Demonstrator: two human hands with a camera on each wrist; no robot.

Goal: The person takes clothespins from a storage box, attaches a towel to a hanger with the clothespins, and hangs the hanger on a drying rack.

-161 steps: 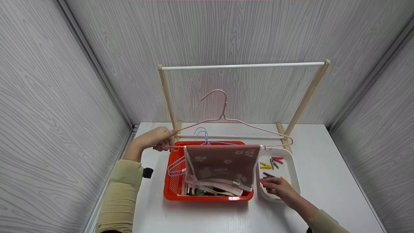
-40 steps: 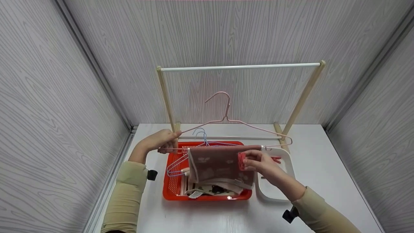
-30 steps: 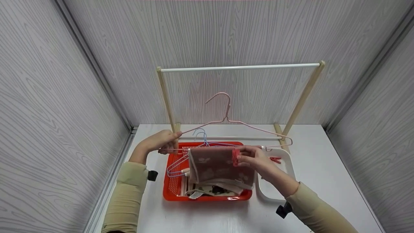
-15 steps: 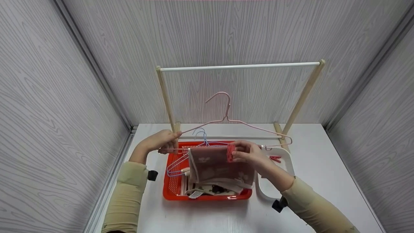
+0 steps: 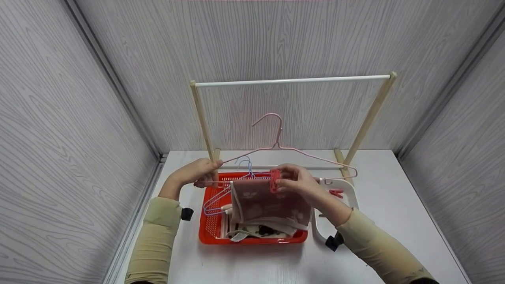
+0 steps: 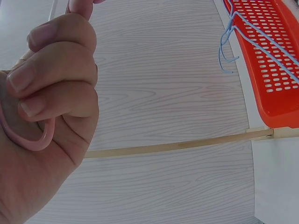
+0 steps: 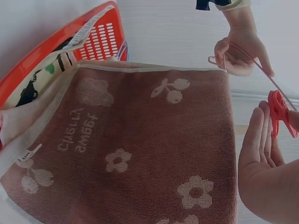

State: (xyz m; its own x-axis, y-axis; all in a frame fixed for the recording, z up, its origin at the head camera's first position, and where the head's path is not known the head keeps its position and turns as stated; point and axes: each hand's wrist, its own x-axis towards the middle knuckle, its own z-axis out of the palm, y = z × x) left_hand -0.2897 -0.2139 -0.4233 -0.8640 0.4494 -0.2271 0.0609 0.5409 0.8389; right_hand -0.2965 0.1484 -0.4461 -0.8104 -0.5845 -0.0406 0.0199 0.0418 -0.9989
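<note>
On my feed, the left hand (image 5: pixel 200 171) was curled round one end of the pink hanger (image 5: pixel 277 145), whose lower bar carried the brown towel (image 5: pixel 252 203) above the red basket (image 5: pixel 215 239). The right hand (image 5: pixel 297 180) pinched a red clip (image 5: pixel 274 182) near the towel's top edge; I couldn't tell whether it touched the towel. The white tray (image 5: pixel 326 229) stood on the desk (image 5: pixel 394 205), just beside the basket.

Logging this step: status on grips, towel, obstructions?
Left grip holding pink hanger, brown towel hung on it. Right grip pinching red clip near towel's top fold. Nothing visibly blocking clip.
</note>
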